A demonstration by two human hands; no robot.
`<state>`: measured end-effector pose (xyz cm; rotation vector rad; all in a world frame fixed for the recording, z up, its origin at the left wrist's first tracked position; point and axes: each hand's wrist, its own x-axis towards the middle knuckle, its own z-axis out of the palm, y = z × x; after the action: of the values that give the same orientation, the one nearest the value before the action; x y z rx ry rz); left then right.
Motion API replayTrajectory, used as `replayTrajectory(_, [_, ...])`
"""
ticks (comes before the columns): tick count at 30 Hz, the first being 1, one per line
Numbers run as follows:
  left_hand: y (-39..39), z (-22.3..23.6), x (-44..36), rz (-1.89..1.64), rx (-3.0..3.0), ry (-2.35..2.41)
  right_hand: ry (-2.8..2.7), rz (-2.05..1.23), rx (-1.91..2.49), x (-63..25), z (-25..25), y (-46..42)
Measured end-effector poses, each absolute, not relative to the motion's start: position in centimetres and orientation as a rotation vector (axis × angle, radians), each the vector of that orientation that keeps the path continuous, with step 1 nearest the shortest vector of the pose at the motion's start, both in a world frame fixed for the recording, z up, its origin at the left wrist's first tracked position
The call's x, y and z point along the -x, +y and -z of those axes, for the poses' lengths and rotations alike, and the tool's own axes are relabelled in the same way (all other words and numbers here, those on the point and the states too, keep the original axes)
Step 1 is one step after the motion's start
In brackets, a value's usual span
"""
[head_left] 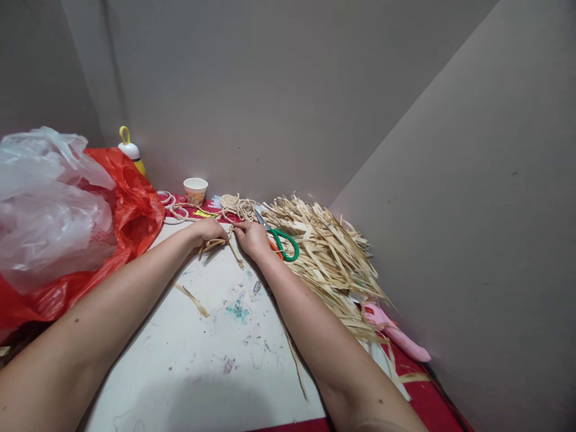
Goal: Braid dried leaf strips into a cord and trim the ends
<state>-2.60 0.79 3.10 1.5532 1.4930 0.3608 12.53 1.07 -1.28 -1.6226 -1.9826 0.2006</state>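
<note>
Both my hands meet near the far edge of a stained white board (193,360). My left hand (210,231) is closed on dry straw-like strips (211,245), whose ends poke out below the fingers. Close beside it, my right hand (252,238) pinches the same plaited straw piece (231,231) with thumb and forefinger. A loose strip end (236,255) hangs between the hands. Green-handled scissors (288,246) lie just right of my right wrist. Behind my hands sits a coiled, braided straw piece (234,205) with cord around it.
A large heap of dry straw strips (333,252) covers the right side. Beyond it lies a pink tool (396,333), perhaps a glue gun. A paper cup (195,191), white rings (175,213) and a yellow-white bottle (131,151) stand behind. Plastic bags (130,198) fill the left.
</note>
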Motion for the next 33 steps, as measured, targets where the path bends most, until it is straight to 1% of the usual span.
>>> replayTrajectory(14, [1.11,-2.69,2.68,-0.363,-1.584,1.545,-2.090,-0.155,1.647,-12.48,0.62,0.29])
replayTrajectory(33, [0.91,-2.88,2.62,-0.395,-1.539,1.483,-2.133,-0.114,1.516,-12.81,1.10,0.76])
